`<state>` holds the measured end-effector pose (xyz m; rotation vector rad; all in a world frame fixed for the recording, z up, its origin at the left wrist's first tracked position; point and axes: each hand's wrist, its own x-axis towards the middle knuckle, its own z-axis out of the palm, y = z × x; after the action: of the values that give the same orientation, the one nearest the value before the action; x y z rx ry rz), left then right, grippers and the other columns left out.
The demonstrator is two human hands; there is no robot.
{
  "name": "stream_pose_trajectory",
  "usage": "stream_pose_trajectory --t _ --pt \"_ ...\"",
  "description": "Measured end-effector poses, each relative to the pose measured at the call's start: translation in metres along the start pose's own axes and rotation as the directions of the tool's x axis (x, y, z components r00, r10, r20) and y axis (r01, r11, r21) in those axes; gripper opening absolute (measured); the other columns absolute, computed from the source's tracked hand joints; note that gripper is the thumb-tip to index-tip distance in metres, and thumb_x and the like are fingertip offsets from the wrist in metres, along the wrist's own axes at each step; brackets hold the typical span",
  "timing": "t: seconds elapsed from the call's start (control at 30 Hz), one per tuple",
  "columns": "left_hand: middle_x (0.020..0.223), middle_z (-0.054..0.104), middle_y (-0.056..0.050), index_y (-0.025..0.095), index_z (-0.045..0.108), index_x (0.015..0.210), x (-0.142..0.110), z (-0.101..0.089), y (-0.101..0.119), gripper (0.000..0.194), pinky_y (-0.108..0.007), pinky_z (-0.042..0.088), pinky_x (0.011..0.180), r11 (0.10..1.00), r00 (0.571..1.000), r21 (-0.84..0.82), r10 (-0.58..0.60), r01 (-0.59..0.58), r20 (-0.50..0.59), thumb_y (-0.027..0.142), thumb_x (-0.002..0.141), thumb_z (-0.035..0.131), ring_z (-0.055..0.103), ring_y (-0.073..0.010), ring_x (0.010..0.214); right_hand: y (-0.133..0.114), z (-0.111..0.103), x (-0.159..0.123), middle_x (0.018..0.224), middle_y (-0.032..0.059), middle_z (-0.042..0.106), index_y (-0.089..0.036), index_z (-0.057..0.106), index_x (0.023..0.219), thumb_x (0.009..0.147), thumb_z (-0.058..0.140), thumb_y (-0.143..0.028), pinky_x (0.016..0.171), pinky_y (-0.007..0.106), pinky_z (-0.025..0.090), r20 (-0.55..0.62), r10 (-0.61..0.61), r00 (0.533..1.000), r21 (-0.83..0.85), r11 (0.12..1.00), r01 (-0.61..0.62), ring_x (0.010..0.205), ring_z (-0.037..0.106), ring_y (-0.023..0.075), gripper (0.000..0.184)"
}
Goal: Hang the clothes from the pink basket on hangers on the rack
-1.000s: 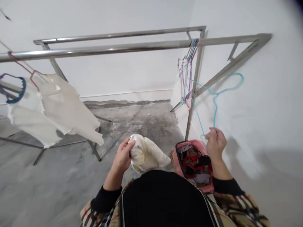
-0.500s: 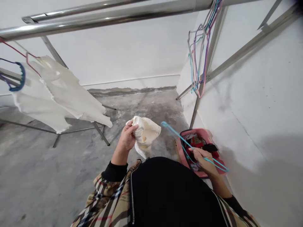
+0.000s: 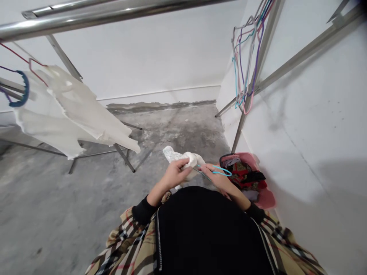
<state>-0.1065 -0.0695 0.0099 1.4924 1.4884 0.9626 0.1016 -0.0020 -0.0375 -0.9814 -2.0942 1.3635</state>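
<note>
My left hand [image 3: 177, 172] is closed on a crumpled white cloth garment [image 3: 173, 154], thumb on top, just in front of my body. Close beside it, my right hand [image 3: 216, 176] grips a light blue wire hanger [image 3: 226, 171]. One rounded end of the hanger sticks out to the right of my knuckles. Its other end runs left to the cloth, where the garment and my fingers hide it. I cannot tell how far the hanger goes into the fabric.
A pink basket [image 3: 268, 196] of dark and red clothes stands at right by the wall. Several wire hangers [image 3: 243, 68] hang above it. White garments [image 3: 77, 110] hang at left under a metal rail [image 3: 86, 19]. Rack legs [image 3: 124, 158] stand on the concrete floor.
My right hand has brought the blue hanger left, from over the basket to the white garment. My left hand has shifted slightly right, and the garment is bunched up more.
</note>
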Motion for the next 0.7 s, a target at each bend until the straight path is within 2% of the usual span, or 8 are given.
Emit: stream_pose_trajectory --t 0.07,0.13,0.23,0.3,0.43,0.53,0.63,0.7 --pt "0.089 0.068 -0.006 0.021 0.072 0.108 -0.003 0.006 0.003 0.028 -0.028 0.047 0.069 0.912 0.991 0.388 0.123 -0.132 0.049 0.02 0.084 0.057 0.061 -0.0185 0.078 0.001 0.009 0.007 0.084 0.0025 0.074 -0.023 0.075 0.084 0.094 0.044 -0.046 0.076 0.031 0.05 -0.063 -0.032 0.997 0.023 0.999 0.034 0.077 0.065 0.0191 0.04" --pt "0.089 0.067 -0.007 0.025 0.072 0.11 -0.005 0.006 0.008 0.031 -0.031 0.047 0.071 0.725 0.973 0.66 0.226 -0.199 0.046 0.016 0.086 0.054 0.061 -0.0206 0.082 0.002 0.011 0.01 0.082 0.0021 0.074 -0.023 0.074 0.083 0.094 0.046 -0.046 0.074 0.03 0.05 -0.081 -0.052 0.995 0.046 0.997 0.056 0.075 0.065 0.0185 0.038" --pt "0.104 0.067 -0.009 0.032 0.07 0.113 -0.004 -0.007 0.017 0.031 -0.042 0.045 0.086 0.488 0.925 0.846 0.379 -0.214 0.015 0.02 0.088 0.056 0.058 -0.0265 0.101 -0.002 0.002 0.012 0.081 0.0027 0.075 -0.022 0.075 0.083 0.092 0.05 -0.044 0.071 0.029 0.05 -0.078 -0.069 0.995 0.06 0.995 0.074 0.075 0.066 0.0184 0.034" --pt "0.106 0.066 -0.008 0.034 0.068 0.116 -0.002 -0.017 0.023 0.031 -0.042 0.043 0.087 0.418 0.916 0.871 0.391 -0.259 0.084 0.024 0.088 0.059 0.059 -0.026 0.1 -0.008 -0.007 0.015 0.077 0.0028 0.074 -0.022 0.075 0.079 0.09 0.054 -0.043 0.068 0.029 0.05 -0.066 -0.093 0.993 0.065 0.993 0.098 0.071 0.066 0.0178 0.032" --pt "0.085 0.067 -0.003 0.032 0.065 0.122 0.001 -0.027 0.031 0.032 -0.028 0.039 0.061 0.418 0.955 0.864 0.213 -0.28 0.206 0.029 0.09 0.059 0.059 -0.0183 0.072 -0.014 -0.013 0.023 0.07 0.0017 0.07 -0.021 0.073 0.077 0.085 0.061 -0.044 0.063 0.028 0.049 -0.114 -0.102 0.988 0.099 0.989 0.114 0.064 0.062 0.016 0.027" --pt "0.087 0.067 -0.003 0.034 0.065 0.121 0.0 -0.027 0.034 0.031 -0.028 0.033 0.055 0.419 0.984 0.899 0.166 -0.128 0.062 0.03 0.092 0.057 0.061 -0.0186 0.074 -0.007 -0.008 0.021 0.083 0.0029 0.069 -0.022 0.071 0.092 0.082 0.066 -0.043 0.073 0.032 0.052 -0.376 -0.116 0.919 0.044 0.989 0.143 0.076 0.062 0.0177 0.024" --pt "0.087 0.067 -0.003 0.034 0.067 0.121 -0.003 -0.026 0.037 0.03 -0.028 0.034 0.056 0.447 0.977 0.894 0.175 0.031 -0.122 0.034 0.094 0.053 0.063 -0.0185 0.077 0.007 0.0 0.01 0.093 0.0051 0.066 -0.021 0.067 0.099 0.083 0.065 -0.04 0.082 0.036 0.051 -0.646 -0.165 0.745 -0.076 0.985 0.152 0.087 0.06 0.0192 0.024" --pt "0.087 0.068 -0.003 0.033 0.068 0.12 -0.004 -0.025 0.04 0.03 -0.029 0.034 0.057 0.479 0.965 0.873 0.174 0.09 -0.195 0.037 0.095 0.051 0.063 -0.0178 0.076 0.017 0.009 0.003 0.084 0.0039 0.064 -0.021 0.066 0.091 0.087 0.061 -0.038 0.077 0.034 0.051 -0.629 -0.142 0.764 -0.068 0.989 0.128 0.08 0.059 0.0175 0.018"
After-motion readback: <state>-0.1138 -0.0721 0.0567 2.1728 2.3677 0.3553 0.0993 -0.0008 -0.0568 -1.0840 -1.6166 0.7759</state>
